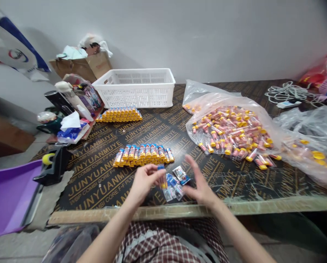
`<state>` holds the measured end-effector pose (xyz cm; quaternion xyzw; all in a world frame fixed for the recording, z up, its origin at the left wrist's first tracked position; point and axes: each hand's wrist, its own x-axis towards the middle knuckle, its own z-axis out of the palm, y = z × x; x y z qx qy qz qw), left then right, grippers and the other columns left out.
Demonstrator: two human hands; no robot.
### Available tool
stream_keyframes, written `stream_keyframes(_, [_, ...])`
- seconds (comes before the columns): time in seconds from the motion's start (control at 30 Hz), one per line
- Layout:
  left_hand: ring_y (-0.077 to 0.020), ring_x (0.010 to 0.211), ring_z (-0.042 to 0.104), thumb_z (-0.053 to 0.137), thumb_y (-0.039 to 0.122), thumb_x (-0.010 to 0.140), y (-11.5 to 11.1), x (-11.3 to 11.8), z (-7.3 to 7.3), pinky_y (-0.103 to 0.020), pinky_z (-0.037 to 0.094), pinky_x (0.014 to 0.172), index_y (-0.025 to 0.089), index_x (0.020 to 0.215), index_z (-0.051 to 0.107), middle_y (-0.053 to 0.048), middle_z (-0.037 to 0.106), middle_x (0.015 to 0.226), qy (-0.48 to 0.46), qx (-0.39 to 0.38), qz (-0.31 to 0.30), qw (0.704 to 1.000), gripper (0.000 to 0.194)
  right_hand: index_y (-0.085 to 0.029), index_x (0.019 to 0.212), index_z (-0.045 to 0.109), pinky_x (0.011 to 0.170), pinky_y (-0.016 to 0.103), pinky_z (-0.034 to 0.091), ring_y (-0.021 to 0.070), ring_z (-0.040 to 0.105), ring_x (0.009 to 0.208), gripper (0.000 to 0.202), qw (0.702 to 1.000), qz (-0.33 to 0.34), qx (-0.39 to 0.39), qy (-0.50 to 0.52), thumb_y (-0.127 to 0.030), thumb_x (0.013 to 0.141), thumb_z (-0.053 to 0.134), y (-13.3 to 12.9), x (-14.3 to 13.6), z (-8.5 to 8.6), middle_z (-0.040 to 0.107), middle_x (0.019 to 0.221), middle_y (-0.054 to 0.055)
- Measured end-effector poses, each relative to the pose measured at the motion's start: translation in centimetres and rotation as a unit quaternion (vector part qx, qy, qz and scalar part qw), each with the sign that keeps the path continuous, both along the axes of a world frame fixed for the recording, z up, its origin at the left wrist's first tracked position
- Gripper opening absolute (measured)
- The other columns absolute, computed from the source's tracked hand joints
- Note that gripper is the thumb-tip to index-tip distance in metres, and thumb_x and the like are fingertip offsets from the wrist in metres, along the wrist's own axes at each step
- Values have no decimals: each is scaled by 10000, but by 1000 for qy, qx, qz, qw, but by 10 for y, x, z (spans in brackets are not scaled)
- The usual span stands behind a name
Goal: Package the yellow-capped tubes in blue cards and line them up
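Near the table's front edge, my left hand (145,182) is closed on a small tube (162,178) with a blue top and a yellow end. My right hand (198,184) is open, its fingers apart, just right of a small pile of blue and clear packets (172,189). One dark-and-white packet (181,175) lies at the top of that pile, close to the right fingers. Behind my left hand, a stacked row of blue-labelled tubes with yellow caps (144,153) lies on the dark printed table (103,182).
A second tube stack (121,114) sits before a white basket (141,95). Red tubes with yellow caps (231,131) spill from a clear bag (215,98) on the right. A tape dispenser (54,166), bottles (67,95) and a purple tray (10,197) are left; a coiled cable (288,91) lies back right.
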<state>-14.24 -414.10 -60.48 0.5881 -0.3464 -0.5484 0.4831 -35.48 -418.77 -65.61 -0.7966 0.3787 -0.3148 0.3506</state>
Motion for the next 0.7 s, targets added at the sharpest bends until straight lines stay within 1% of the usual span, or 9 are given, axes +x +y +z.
stream_keyframes(0.07, [-136,508,569,733,404,625,-23,30,13,-225,425,515,153,916,596,20,614,548,-159,-64,50,984,408,-225,1424,229,1079,566,186,322,220,1366,730,979,-151,-67,121,-509,810,505,-49,-15,-11,277,1474,142])
stream_keyframes(0.13, [-142,524,570,702,421,660,-46,59,25,-232,417,547,171,952,583,35,590,536,-328,-95,72,937,402,-209,1355,388,1038,620,173,377,193,1358,646,926,-276,-105,234,-560,817,464,-99,-31,-24,249,1476,177])
stream_keyframes(0.2, [-166,600,597,668,458,691,-65,80,32,-249,419,597,183,908,604,5,615,592,-478,-80,58,873,355,-213,1321,439,1002,649,188,397,201,1344,652,889,-312,-121,312,-608,803,452,-138,-45,-37,216,1488,181])
stream_keyframes(0.3, [-241,770,636,609,531,725,-84,91,28,-295,432,671,193,885,628,-80,678,765,-618,-15,-5,786,374,-217,1261,509,975,654,211,397,227,1324,592,863,-285,-133,395,-596,813,426,-165,-61,-49,223,1489,165])
stream_keyframes(0.4, [-284,855,637,582,564,736,-93,88,20,-320,435,707,192,922,634,-137,689,895,-679,23,-60,731,420,-216,1193,557,963,617,255,366,308,1278,489,850,-267,-148,429,-519,844,399,-161,-69,-54,287,1454,167])
stream_keyframes(0.53, [-306,833,642,524,584,772,-88,83,22,-329,421,685,157,1024,617,-174,687,886,-699,23,-45,713,505,-249,1187,563,928,590,306,358,382,1221,448,848,-254,-159,437,-493,860,377,-132,-79,-60,347,1399,174])
stream_keyframes(0.6, [-277,800,640,477,566,811,-77,79,25,-308,401,666,167,1054,608,-141,690,839,-689,-3,0,725,485,-263,1193,562,929,565,320,348,376,1236,436,852,-239,-165,435,-481,860,385,-112,-84,-63,372,1379,169])
stream_keyframes(0.67, [-222,744,628,459,502,848,-61,70,21,-275,378,647,187,961,638,-83,682,766,-647,-35,30,761,379,-275,1196,560,932,544,329,329,367,1255,424,864,-212,-170,425,-472,860,390,-89,-89,-66,407,1359,158])
stream_keyframes(0.7, [-197,712,616,463,463,856,-51,63,15,-261,368,634,191,879,652,-60,673,728,-615,-43,20,787,332,-280,1198,558,934,538,329,322,362,1266,422,871,-197,-172,416,-470,860,391,-78,-91,-67,422,1356,150])
